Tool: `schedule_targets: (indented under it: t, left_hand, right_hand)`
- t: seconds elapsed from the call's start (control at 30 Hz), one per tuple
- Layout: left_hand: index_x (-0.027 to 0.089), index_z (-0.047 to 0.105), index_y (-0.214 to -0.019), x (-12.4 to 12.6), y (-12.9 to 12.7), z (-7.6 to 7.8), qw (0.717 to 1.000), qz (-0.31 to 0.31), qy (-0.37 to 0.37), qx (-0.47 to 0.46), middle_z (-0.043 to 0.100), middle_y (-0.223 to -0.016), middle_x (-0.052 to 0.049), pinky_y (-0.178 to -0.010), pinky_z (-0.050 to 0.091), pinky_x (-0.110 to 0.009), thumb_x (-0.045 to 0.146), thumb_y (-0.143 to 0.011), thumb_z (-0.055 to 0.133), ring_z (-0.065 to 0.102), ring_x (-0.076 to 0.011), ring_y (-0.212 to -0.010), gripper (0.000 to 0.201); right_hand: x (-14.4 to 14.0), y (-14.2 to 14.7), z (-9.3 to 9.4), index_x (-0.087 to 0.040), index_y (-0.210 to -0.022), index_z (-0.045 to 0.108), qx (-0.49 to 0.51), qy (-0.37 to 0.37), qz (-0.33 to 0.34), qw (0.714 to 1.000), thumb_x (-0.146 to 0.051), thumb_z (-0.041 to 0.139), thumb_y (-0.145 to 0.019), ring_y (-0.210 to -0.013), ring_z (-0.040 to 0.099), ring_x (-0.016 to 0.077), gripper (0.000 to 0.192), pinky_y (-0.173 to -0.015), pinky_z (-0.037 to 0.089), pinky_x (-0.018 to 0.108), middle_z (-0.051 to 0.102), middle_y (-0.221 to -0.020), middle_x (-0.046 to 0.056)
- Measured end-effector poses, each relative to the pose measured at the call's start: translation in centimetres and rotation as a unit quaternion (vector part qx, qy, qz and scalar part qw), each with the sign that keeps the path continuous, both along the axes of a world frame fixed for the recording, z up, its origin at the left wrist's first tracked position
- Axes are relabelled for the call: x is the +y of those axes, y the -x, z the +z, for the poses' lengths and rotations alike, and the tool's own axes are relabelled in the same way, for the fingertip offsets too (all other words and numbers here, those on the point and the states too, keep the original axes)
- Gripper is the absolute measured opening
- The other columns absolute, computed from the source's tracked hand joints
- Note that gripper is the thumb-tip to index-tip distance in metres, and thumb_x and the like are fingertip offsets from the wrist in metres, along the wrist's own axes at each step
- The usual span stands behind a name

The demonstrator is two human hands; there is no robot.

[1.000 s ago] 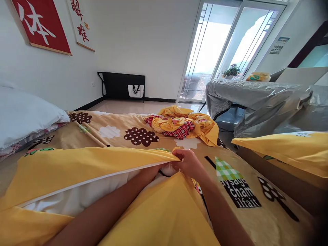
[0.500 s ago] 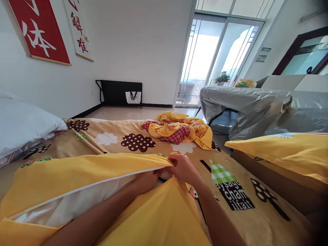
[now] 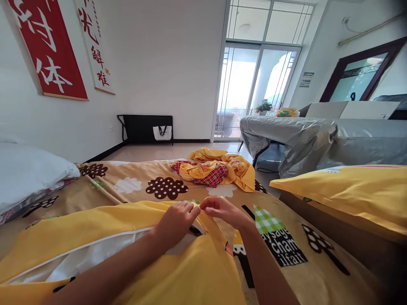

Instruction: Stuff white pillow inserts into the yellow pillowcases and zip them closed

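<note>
A yellow pillowcase (image 3: 95,224) lies across the bed in front of me, its long opening showing the white pillow (image 3: 92,258) inside. My left hand (image 3: 176,222) rests on top of the case at the end of that opening and pinches its edge. My right hand (image 3: 222,210) pinches the same yellow edge just to the right, fingertips almost touching the left ones. Both forearms reach in from the bottom of the view.
The bed wears a tan patterned sheet (image 3: 286,250). A crumpled yellow and red plaid cloth (image 3: 216,169) lies at the far end. A white pillow (image 3: 28,173) sits left, a yellow-cased pillow (image 3: 346,190) right, and a grey plastic-covered table (image 3: 318,135) stands beyond.
My left hand has come out from inside the pillowcase and now grips its edge beside the right hand. The camera has tilted slightly upward.
</note>
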State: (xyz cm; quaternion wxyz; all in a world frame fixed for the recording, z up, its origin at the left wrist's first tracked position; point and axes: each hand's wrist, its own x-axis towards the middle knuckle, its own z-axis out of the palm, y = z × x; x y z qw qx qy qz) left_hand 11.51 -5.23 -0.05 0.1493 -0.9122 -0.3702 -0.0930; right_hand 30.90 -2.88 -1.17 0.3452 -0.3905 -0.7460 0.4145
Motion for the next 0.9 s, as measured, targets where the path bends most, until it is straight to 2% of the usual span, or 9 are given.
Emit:
schedule_targets:
  t: [0.07,0.17,0.27,0.43,0.53,0.6,0.77,0.9]
  left_hand:
    - [0.018,0.055,-0.094,-0.6,0.0,0.2,0.999,-0.026,0.003,0.025,0.063,-0.085,-0.005,-0.068,0.046,-0.032,0.010,-0.089,0.044,0.061,-0.0215,-0.079,0.014]
    - [0.018,0.055,-0.092,-2.3,-0.2,0.9,0.994,-0.055,0.026,0.089,0.065,-0.081,-0.003,-0.058,0.042,-0.030,0.012,-0.088,0.046,0.063,-0.0216,-0.069,0.012]
    - [0.020,0.054,-0.090,-3.8,-0.3,1.6,0.989,-0.072,0.038,0.122,0.067,-0.079,-0.001,-0.053,0.038,-0.028,0.015,-0.088,0.048,0.063,-0.0206,-0.064,0.008]
    - [0.022,0.053,-0.081,-6.0,0.7,2.1,0.989,-0.112,0.002,0.092,0.065,-0.070,0.001,-0.050,0.030,-0.030,0.021,-0.092,0.047,0.060,-0.0194,-0.056,0.012]
    - [0.022,0.050,-0.077,-7.2,1.8,2.3,0.988,-0.142,-0.010,0.064,0.062,-0.065,0.004,-0.049,0.025,-0.031,0.015,-0.087,0.050,0.056,-0.0177,-0.050,0.012]
    - [0.022,0.049,-0.075,-7.8,2.3,2.2,0.986,-0.154,0.007,0.067,0.061,-0.063,0.005,-0.048,0.022,-0.032,0.011,-0.082,0.052,0.054,-0.0166,-0.048,0.014]
    - [0.020,0.048,-0.070,-8.0,2.1,1.7,0.982,-0.121,0.105,0.097,0.063,-0.063,0.004,-0.047,0.021,-0.030,0.008,-0.076,0.053,0.055,-0.0141,-0.049,0.015]
    - [0.020,0.049,-0.070,-7.5,1.6,1.5,0.982,-0.106,0.118,0.099,0.064,-0.065,0.003,-0.049,0.023,-0.030,0.007,-0.077,0.050,0.057,-0.0140,-0.051,0.015]
  right_hand:
    - [1.0,-0.7,-0.5,-0.014,-0.080,0.068,0.061,0.017,-0.028,0.998,-0.058,0.053,-0.080,-0.072,0.057,0.0147,0.046,-0.068,0.046,0.027,0.066,-0.076,0.004]
    - [2.7,-1.2,-1.8,-0.014,-0.078,0.067,0.107,-0.016,-0.119,0.987,-0.052,0.064,-0.071,-0.071,0.058,0.0154,0.039,-0.068,0.047,0.029,0.066,-0.073,0.004]
    - [4.1,-1.7,-3.2,-0.015,-0.083,0.067,0.128,-0.035,-0.155,0.979,-0.044,0.070,-0.064,-0.071,0.057,0.0149,0.036,-0.068,0.046,0.029,0.066,-0.075,0.004]
    - [5.2,-3.3,-4.5,-0.014,-0.085,0.068,0.157,-0.053,-0.187,0.968,-0.042,0.060,-0.070,-0.067,0.054,0.0130,0.033,-0.067,0.043,0.028,0.063,-0.071,0.002]
    - [5.3,-3.7,-5.0,-0.013,-0.083,0.069,0.164,-0.059,-0.204,0.963,-0.039,0.059,-0.071,-0.068,0.054,0.0137,0.030,-0.067,0.042,0.028,0.061,-0.068,0.001]
    - [5.2,-3.6,-5.1,-0.013,-0.084,0.068,0.174,-0.061,-0.212,0.960,-0.038,0.058,-0.072,-0.069,0.055,0.0143,0.029,-0.068,0.042,0.028,0.061,-0.069,0.002]
    - [5.1,-3.5,-5.0,-0.017,-0.095,0.067,0.198,-0.061,-0.229,0.951,-0.037,0.065,-0.068,-0.075,0.054,0.0150,0.033,-0.070,0.043,0.026,0.060,-0.077,0.001]
    - [5.4,-3.7,-5.6,-0.022,-0.110,0.063,0.216,-0.024,-0.255,0.942,-0.031,0.072,-0.059,-0.089,0.055,0.0171,0.052,-0.077,0.045,0.026,0.061,-0.099,0.002]
